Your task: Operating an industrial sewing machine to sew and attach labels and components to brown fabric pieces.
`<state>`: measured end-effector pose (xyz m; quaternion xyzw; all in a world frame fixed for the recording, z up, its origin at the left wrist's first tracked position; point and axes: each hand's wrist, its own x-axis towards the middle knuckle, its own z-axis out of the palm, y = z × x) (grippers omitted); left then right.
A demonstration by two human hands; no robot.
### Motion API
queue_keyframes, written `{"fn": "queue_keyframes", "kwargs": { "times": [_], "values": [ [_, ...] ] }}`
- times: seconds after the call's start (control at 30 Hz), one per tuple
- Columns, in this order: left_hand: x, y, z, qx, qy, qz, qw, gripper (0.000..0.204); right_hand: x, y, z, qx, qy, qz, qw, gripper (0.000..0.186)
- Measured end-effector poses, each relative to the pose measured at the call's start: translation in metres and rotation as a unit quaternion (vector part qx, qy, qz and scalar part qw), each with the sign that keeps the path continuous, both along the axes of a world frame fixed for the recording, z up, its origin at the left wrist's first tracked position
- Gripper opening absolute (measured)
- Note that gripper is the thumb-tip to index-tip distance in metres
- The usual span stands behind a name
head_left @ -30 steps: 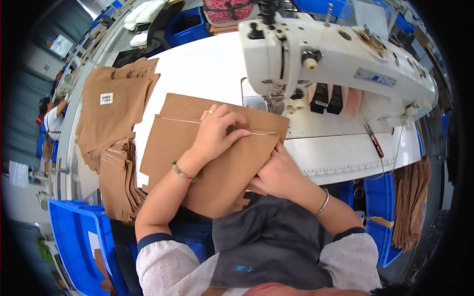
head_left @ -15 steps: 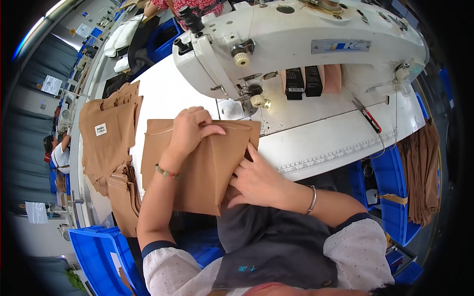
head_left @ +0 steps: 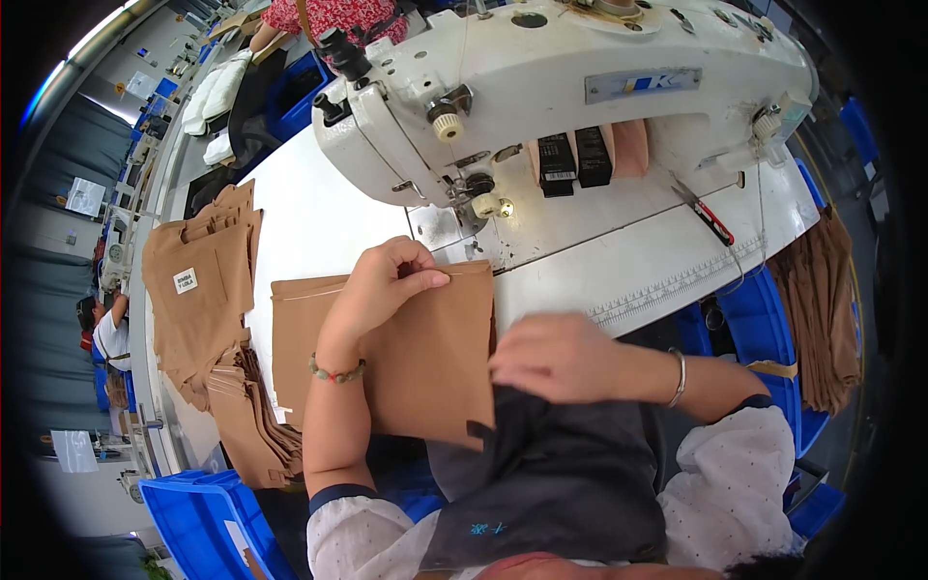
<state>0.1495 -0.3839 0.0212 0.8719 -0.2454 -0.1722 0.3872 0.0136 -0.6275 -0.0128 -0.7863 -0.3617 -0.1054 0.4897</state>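
Note:
A brown fabric piece [head_left: 425,358], with a pale line along its top edge, lies over the near edge of the white sewing table [head_left: 333,198]. My left hand [head_left: 391,290] is closed on its top edge, thumb and curled fingers pinching the cloth. At the fabric's right edge is my right hand [head_left: 556,356], smeared by motion; whether its fingertips grip the cloth is unclear. Just beyond the fabric, the needle area of a white sewing machine [head_left: 474,198] stands over the table.
Stacked brown pieces [head_left: 198,290] lie at the left, the top one bearing a white label. Red-handled snips [head_left: 710,217] and small black boxes [head_left: 575,159] sit on the table's right side. Blue bins [head_left: 208,503] flank me, with brown cloth [head_left: 817,319] hanging at the right.
My right hand has come out from under the fabric's right side and shifted right. The fabric now lies flatter, its right part spread out, and my left hand sits slightly lower in view.

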Motion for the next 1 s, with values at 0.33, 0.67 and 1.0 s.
{"fn": "queue_keyframes", "kwargs": {
  "times": [0.33, 0.67, 1.0],
  "values": [
    [-0.003, -0.002, 0.003, -0.100, -0.115, 0.023, 0.988, 0.021, 0.095, 0.013, -0.002, 0.194, 0.423, -0.009, 0.885, 0.018],
    [-0.017, -0.019, -0.001, -0.004, -0.467, -0.059, 0.882, 0.021, 0.090, 0.008, -0.001, 0.168, 0.419, -0.017, 0.892, 0.019],
    [-0.014, -0.014, -0.009, -0.173, 0.030, 0.066, 0.982, 0.008, 0.087, 0.009, 0.006, 0.109, 0.335, -0.044, 0.935, 0.014]
  ]
}}
